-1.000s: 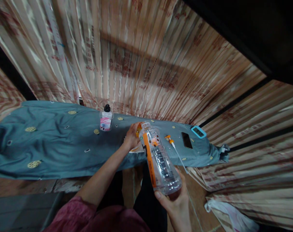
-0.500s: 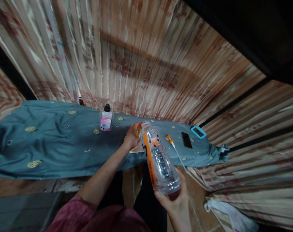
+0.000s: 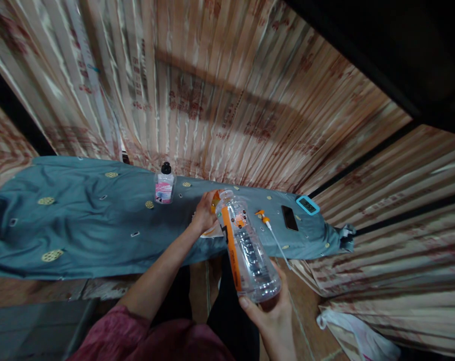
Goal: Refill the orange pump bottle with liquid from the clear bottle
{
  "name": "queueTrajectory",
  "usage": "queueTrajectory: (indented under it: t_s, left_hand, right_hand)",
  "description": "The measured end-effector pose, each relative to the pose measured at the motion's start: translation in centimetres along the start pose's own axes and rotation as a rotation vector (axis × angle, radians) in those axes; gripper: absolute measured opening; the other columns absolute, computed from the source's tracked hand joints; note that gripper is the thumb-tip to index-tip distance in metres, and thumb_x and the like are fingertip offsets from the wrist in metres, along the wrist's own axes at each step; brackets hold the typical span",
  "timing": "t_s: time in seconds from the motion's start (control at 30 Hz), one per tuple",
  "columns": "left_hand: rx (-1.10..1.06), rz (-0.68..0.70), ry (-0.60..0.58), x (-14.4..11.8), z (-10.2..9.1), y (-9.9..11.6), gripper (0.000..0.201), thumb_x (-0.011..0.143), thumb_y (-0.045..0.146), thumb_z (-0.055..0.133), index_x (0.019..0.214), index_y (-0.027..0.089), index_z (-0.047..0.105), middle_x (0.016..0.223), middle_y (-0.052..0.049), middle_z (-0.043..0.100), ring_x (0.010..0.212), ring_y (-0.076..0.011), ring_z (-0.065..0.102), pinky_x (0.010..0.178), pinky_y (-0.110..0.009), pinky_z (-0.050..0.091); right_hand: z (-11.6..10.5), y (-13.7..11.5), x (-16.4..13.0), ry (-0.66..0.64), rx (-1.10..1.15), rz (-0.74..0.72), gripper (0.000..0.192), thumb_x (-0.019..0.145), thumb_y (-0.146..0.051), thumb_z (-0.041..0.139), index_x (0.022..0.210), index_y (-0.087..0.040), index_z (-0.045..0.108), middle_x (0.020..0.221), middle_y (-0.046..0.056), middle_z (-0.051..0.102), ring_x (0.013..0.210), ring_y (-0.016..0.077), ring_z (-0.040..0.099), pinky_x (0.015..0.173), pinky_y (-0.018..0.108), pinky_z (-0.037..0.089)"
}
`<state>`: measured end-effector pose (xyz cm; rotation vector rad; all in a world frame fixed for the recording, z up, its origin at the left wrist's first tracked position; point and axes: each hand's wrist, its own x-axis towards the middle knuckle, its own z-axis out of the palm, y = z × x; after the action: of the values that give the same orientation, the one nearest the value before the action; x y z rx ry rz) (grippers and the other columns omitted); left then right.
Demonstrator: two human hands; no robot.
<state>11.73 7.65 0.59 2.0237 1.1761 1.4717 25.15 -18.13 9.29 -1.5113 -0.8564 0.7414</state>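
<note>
A large clear plastic bottle with an orange label is tilted, its mouth up and away from me and its base toward me. Wrapped around the base is my right hand, thumb on the near side. My left hand is closed at the bottle's mouth, around a small orange-yellow thing whose kind I cannot make out. Under that hand lies something white, partly hidden by the bottle. To the right, an orange pump head with a long pale tube lies on the cloth.
A teal patterned cloth covers the long narrow surface. On it stand a small clear bottle with a black cap, a dark phone and a blue-framed digital clock. Behind hangs a plastic-covered curtain. A grey box sits lower left.
</note>
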Motion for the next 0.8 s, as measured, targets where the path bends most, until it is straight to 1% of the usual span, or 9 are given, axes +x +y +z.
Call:
queueTrajectory:
  t_s: [0.2,0.3,0.37,0.53,0.7,0.8]
  left_hand:
    - [-0.004,-0.009,0.000,0.11,-0.13,0.45,0.048,0.083,0.025,0.067,0.129,0.018,0.055,0.119,-0.011,0.067,0.110,-0.0271,0.066,0.099,-0.044,0.056]
    - [-0.001,-0.023,-0.004,0.08,-0.09,0.33,0.051,0.081,0.026,0.069,0.129,0.018,0.055,0.120,-0.011,0.067,0.111,-0.0276,0.066,0.099,-0.044,0.056]
    - [0.006,-0.028,-0.008,0.07,-0.10,0.23,0.051,0.080,0.025,0.070,0.129,0.018,0.055,0.120,-0.010,0.067,0.112,-0.0283,0.065,0.100,-0.045,0.056]
    - [0.005,-0.014,-0.024,0.12,-0.33,0.38,0.047,0.084,0.027,0.067,0.129,0.018,0.056,0.123,-0.011,0.067,0.115,-0.0284,0.064,0.102,-0.046,0.054]
    - [0.003,-0.024,-0.027,0.15,-0.40,0.53,0.046,0.085,0.027,0.066,0.129,0.018,0.056,0.123,-0.011,0.067,0.114,-0.0276,0.064,0.101,-0.044,0.055]
    - [-0.004,-0.026,-0.018,0.09,-0.32,0.40,0.047,0.084,0.027,0.067,0.128,0.019,0.056,0.120,-0.010,0.067,0.112,-0.0278,0.065,0.099,-0.045,0.056]
  right_hand:
    - [0.02,0.10,-0.02,-0.008,0.001,0.015,0.085,0.057,-0.033,0.090,0.131,-0.023,0.050,0.117,0.007,0.074,0.101,0.0266,0.074,0.089,0.035,0.057]
    - [0.03,0.08,-0.02,-0.020,0.020,0.025,0.086,0.057,-0.033,0.090,0.132,-0.022,0.048,0.115,0.007,0.075,0.098,0.0258,0.075,0.087,0.034,0.058]
    - [0.04,0.06,-0.01,-0.012,0.017,0.025,0.086,0.056,-0.032,0.090,0.131,-0.022,0.049,0.116,0.006,0.074,0.100,0.0255,0.074,0.088,0.033,0.057]
    - [0.02,0.12,-0.03,-0.013,0.010,0.021,0.088,0.055,-0.035,0.092,0.132,-0.022,0.050,0.112,0.006,0.075,0.096,0.0259,0.074,0.086,0.034,0.057]
    - [0.01,0.23,-0.04,0.012,-0.022,0.004,0.086,0.055,-0.037,0.091,0.131,-0.022,0.052,0.117,0.008,0.074,0.104,0.0285,0.073,0.090,0.037,0.056]
    - [0.08,0.19,-0.03,0.009,-0.025,0.004,0.087,0.055,-0.036,0.091,0.131,-0.022,0.052,0.117,0.008,0.074,0.101,0.0279,0.073,0.088,0.036,0.057]
